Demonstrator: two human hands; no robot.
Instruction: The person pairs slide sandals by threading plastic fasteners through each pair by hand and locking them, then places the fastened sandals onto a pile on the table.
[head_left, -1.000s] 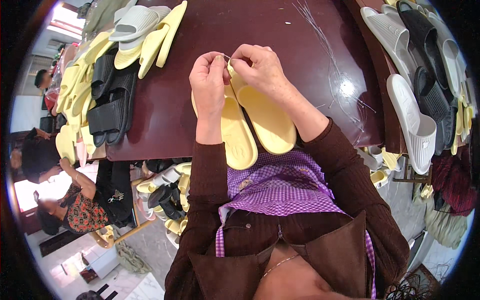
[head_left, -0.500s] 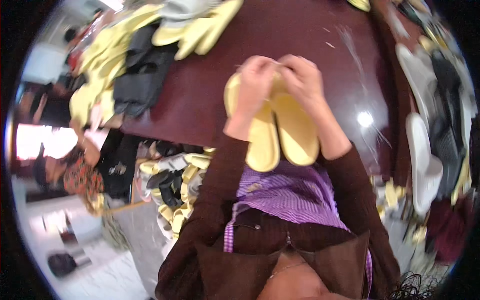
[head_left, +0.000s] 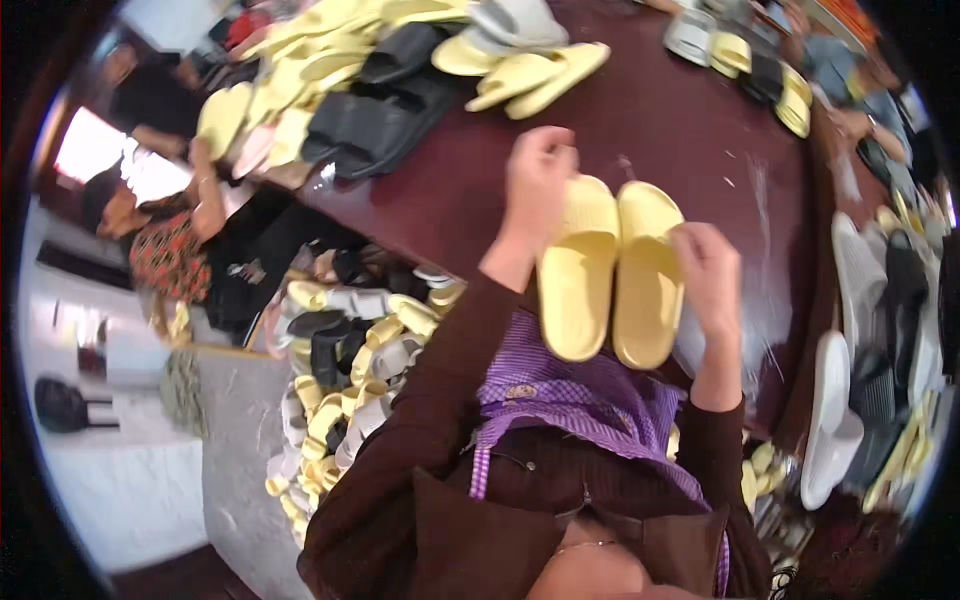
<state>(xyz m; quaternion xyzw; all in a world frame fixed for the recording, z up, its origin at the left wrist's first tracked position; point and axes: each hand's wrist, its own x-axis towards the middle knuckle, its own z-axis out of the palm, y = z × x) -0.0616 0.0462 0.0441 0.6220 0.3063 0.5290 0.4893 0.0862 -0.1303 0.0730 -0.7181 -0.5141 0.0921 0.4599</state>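
A pair of yellow slide slippers lies side by side on the dark red table (head_left: 640,110) at its near edge, with the left slipper (head_left: 576,300) and the right slipper (head_left: 647,305) showing their open heels towards me. My left hand (head_left: 540,180) is just beyond the left slipper's strap, its fingers curled into a pinch. Beside the right slipper's strap, my right hand (head_left: 708,268) is also closed, slightly blurred. Anything thin or small between the fingers of either hand is too small to make out.
Yellow slippers (head_left: 350,25) and black slippers (head_left: 365,130) are heaped at the far left. More slippers (head_left: 345,370) fill the space below the table at left. Grey and white slippers (head_left: 838,410) stand at right. Co-workers (head_left: 165,250) are at left and far right.
My hands were together, pinching at the slippers' toe end. They have since parted, left and right, and the slippers now show their straps. The view has also shifted.
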